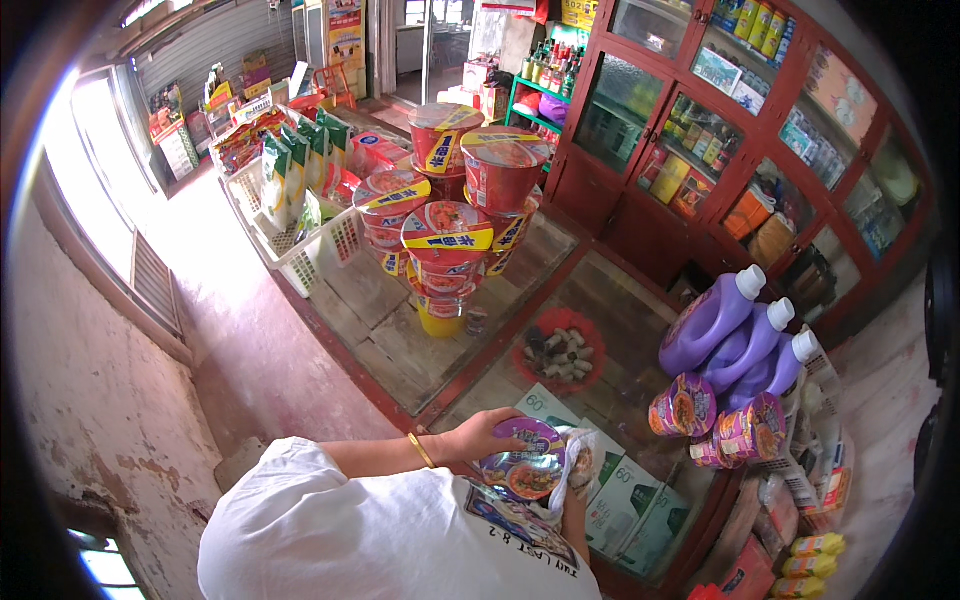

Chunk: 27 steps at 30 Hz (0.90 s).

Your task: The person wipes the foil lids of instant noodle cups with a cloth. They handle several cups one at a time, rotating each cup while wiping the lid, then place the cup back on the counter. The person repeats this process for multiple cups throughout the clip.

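Note:
My left hand [484,436] grips a purple instant noodle cup [529,461] from its far side, fingers over the lid's edge. The printed lid faces up toward me, close to my white T-shirt. On the cup's right side, my right hand [583,469] holds a white cloth [568,474] against it. The cloth hides part of that hand and of the cup's rim. Beneath both hands is a glass-topped counter [480,382] with a red frame. Green-and-white printed sheets [622,499] show at the counter beside my right forearm.
Stacked red noodle tubs [448,247] stand farther along the counter, by a white plastic basket [300,259] of packets. Purple detergent bottles [709,322] and purple noodle cups [750,427] stand at right. A red dish [559,349] holds small pieces. A red glazed cabinet [600,195] lines the far side.

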Each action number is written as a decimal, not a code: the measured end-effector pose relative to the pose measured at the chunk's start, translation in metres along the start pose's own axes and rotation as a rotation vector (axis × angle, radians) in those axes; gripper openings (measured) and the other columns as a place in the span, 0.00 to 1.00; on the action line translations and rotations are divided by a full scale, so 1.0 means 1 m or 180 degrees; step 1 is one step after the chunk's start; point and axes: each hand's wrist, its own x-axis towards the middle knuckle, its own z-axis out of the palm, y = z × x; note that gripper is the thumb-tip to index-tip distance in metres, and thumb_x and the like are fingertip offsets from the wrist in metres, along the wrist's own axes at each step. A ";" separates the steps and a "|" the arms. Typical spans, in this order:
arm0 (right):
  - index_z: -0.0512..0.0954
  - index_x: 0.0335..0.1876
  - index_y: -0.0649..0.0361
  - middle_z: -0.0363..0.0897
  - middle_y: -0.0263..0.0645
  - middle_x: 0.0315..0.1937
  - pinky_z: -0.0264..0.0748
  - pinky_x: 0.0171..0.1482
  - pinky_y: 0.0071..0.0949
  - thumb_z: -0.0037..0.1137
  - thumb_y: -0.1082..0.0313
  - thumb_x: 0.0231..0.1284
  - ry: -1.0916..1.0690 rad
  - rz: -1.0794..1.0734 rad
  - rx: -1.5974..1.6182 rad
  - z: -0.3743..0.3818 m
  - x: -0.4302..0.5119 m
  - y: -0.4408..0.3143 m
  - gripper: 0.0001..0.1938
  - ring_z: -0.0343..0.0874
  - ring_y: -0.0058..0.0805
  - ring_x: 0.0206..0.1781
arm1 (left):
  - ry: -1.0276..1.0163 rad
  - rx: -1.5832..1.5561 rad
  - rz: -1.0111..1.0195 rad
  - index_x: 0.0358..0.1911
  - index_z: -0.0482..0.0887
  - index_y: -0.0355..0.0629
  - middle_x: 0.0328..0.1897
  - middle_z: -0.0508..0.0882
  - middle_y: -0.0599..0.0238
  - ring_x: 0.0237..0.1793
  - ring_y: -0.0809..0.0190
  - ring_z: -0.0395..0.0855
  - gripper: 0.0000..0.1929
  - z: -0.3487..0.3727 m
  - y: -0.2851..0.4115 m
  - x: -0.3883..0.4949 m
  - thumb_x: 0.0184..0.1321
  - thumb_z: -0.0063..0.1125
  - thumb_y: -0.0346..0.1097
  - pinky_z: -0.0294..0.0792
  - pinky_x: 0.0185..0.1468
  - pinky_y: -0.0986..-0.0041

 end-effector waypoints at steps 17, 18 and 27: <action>0.67 0.63 0.63 0.76 0.38 0.53 0.76 0.50 0.27 0.56 0.64 0.58 -0.1049 0.1185 -0.1128 -0.014 0.116 -0.017 0.26 0.78 0.28 0.49 | -0.0538 0.0091 0.0098 0.58 0.73 0.42 0.49 0.82 0.64 0.48 0.68 0.78 0.26 -0.010 -0.012 0.013 0.57 0.65 0.41 0.71 0.54 0.75; 0.66 0.63 0.63 0.75 0.38 0.53 0.76 0.50 0.27 0.56 0.64 0.58 -0.1070 0.1217 -0.1118 -0.014 0.117 -0.018 0.27 0.78 0.28 0.50 | -0.0542 0.0044 0.0091 0.58 0.73 0.42 0.49 0.82 0.63 0.48 0.68 0.78 0.26 -0.010 -0.013 0.013 0.58 0.65 0.41 0.71 0.54 0.75; 0.66 0.63 0.65 0.72 0.41 0.55 0.74 0.51 0.27 0.55 0.63 0.60 -0.0853 0.0148 -0.0912 -0.023 0.091 0.001 0.26 0.75 0.28 0.52 | 0.0229 -0.0228 -0.0151 0.56 0.72 0.38 0.50 0.81 0.53 0.51 0.59 0.79 0.25 0.003 -0.018 -0.006 0.61 0.59 0.46 0.71 0.55 0.70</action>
